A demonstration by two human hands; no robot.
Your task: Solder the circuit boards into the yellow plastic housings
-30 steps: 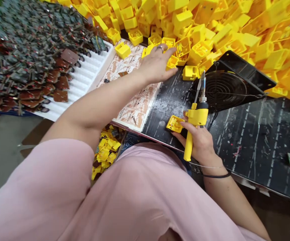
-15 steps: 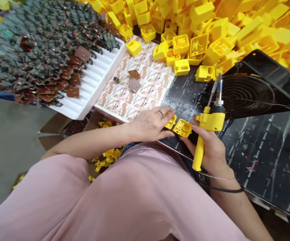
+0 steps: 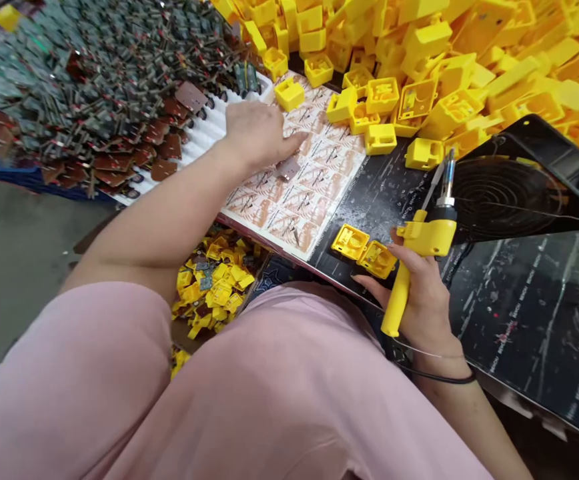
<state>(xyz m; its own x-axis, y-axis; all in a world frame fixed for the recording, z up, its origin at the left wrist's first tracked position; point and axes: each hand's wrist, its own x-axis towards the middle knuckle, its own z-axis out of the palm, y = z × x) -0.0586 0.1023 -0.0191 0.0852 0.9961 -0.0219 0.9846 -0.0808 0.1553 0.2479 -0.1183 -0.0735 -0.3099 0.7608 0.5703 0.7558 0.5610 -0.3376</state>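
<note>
My right hand [image 3: 422,293] is closed round the yellow handle of a soldering gun [image 3: 427,237], its metal tip pointing up and away. Close to that hand's thumb and fingers, two open yellow plastic housings lie side by side on the black bench mat: a left housing [image 3: 350,241] and a right housing [image 3: 377,259]. Over the patterned sheet [image 3: 314,173], beside the white foam tray, is my left hand [image 3: 255,133]. Its thumb sticks out to the right above a small brown circuit board [image 3: 288,169]; its other fingers are hidden beneath it.
A dense heap of circuit boards with wires [image 3: 119,87] covers the ridged white tray [image 3: 197,141] at left. Yellow housings [image 3: 429,60] pile up along the back. A black fan [image 3: 509,190] stands at right. Below the bench edge is a container of yellow parts [image 3: 219,287].
My left hand brought a yellow housing from the pile, placed it beside the first one, let go and moved up-left to the patterned sheet. My right hand keeps holding the soldering gun.
</note>
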